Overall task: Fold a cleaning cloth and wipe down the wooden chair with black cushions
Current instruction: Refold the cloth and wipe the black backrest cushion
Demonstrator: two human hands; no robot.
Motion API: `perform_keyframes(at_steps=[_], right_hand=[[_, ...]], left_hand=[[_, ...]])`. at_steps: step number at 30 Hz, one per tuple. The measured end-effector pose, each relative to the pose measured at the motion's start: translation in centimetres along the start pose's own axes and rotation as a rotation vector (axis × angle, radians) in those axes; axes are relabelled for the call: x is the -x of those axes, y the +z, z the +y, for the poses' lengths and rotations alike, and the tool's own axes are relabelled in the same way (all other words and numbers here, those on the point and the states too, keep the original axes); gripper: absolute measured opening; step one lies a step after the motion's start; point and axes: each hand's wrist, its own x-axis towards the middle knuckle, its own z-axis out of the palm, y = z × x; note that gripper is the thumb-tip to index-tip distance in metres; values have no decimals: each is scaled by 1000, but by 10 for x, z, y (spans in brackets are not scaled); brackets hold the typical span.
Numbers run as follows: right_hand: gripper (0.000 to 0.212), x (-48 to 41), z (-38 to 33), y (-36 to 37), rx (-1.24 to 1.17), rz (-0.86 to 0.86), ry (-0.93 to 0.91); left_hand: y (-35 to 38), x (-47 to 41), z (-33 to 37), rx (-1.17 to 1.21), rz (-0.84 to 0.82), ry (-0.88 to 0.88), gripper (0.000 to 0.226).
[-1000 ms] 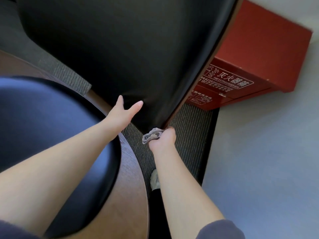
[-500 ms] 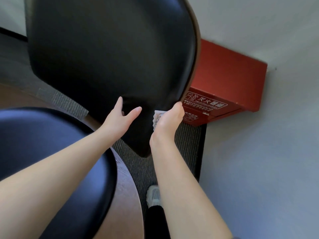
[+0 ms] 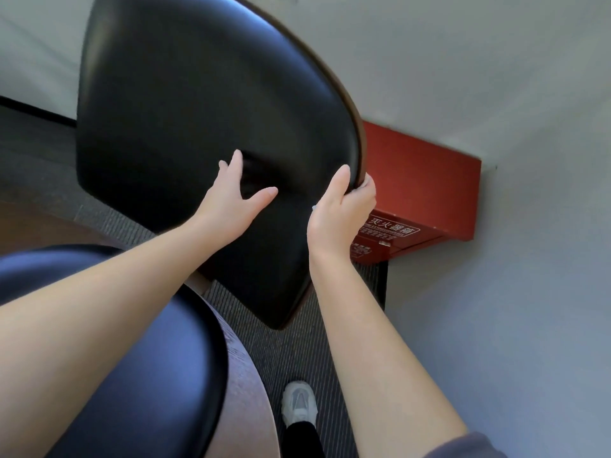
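Chair back (image 3: pixel 185 110), smooth black cushion: right hand (image 3: pixel 337 213) fingers curled round curved wooden rim (image 3: pixel 358 140), cloth (image 3: pixel 314 207) sliver under palm; left hand (image 3: pixel 228 200) lay flat.

Fire box (image 3: pixel 420 193) right of backrest (image 3: pixel 185 120)

red box (image 3: pixel 426 180) front label: white "灭火器箱"; smaller english line beneath too blurred to read.

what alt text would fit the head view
Seen from above, a person's left hand lies flat on a chair's black back cushion while the right hand grips its wooden edge. A red fire extinguisher box stands behind.
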Motion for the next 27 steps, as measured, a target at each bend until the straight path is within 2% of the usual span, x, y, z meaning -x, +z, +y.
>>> perform_keyframes(at_steps=[2,7,17,22,27], right_hand=[[48,-9,-11,-1,108,-36,-72],[51,-27,-38,-2,392,-99,-284],[69,-69,-105,35,1031,-362,-575],[68,-78,-125,65,1136,-448,-655],[67,-86,-128,71,1134,-530,-767]], left_hand=[[-13,-7,10,-72,18,61,88],[-44,-33,19,-296,82,198,93],[-78,-78,30,-565,248,133,124],[-70,-81,23,-617,308,134,126],[-68,-82,18,-669,343,149,124]])
